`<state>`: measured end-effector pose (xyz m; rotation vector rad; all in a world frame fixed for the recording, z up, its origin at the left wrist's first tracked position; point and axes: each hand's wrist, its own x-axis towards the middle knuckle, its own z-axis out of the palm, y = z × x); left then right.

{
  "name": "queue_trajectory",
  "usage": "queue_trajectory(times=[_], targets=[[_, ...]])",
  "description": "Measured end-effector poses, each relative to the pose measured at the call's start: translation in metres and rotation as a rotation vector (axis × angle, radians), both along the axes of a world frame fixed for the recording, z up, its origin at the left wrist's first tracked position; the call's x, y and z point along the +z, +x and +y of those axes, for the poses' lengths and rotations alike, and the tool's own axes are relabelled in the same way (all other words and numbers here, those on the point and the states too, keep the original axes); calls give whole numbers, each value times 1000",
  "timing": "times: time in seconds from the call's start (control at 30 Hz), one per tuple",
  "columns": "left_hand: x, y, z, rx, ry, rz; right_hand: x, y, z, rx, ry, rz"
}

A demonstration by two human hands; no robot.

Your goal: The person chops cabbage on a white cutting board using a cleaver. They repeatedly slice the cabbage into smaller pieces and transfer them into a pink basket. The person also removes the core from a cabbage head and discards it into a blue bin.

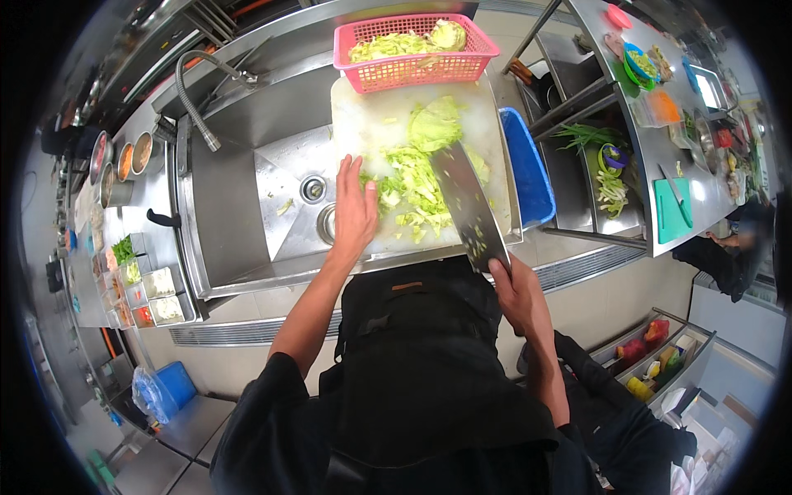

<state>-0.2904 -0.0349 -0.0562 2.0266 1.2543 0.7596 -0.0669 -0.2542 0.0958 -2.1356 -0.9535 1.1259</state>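
My right hand (521,296) grips the handle of a broad cleaver (467,207), whose blade lies slanted across the right part of a white cutting board (365,120). Bits of green stick to the blade. Chopped cabbage (413,179) is heaped left of the blade, and a larger cabbage piece (436,124) touches the heap near the blade's far end. My left hand (357,207) is held flat with the thumb raised, at the board's left edge beside the heap, holding nothing. A pink plastic basket (421,77) with shredded cabbage and a bigger chunk stands at the board's far end.
Left of the board is a steel sink (229,204) with a flexible faucet (192,105). A blue bin (526,167) stands right of the board. Farther right, a steel table holds a green cutting board (671,216) with a knife. Another person (718,260) is at the far right.
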Motion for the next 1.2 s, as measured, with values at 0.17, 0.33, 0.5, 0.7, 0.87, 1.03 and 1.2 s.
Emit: queue_trajectory(times=[0.17, 0.33, 0.5, 0.7, 0.87, 1.03, 1.2], targets=[[-11, 60, 8, -158, 69, 4, -17, 17, -33, -81, -136, -16], [2, 84, 14, -343, -43, -94, -46, 27, -39, -78, 21, -198], [13, 92, 16, -390, 40, -60, -68, 53, -25, -103, 28, 50], [25, 91, 10, -446, -67, -9, -83, 75, -10, -198, -10, 617], [30, 91, -12, -268, 68, 17, -100, 63, 10, -158, -13, 769], [34, 106, -35, -73, 96, -80, -111, 31, 26, -176, -17, 881], [43, 108, -32, -10, 28, -132, -96, 29, 37, -114, -47, 946]])
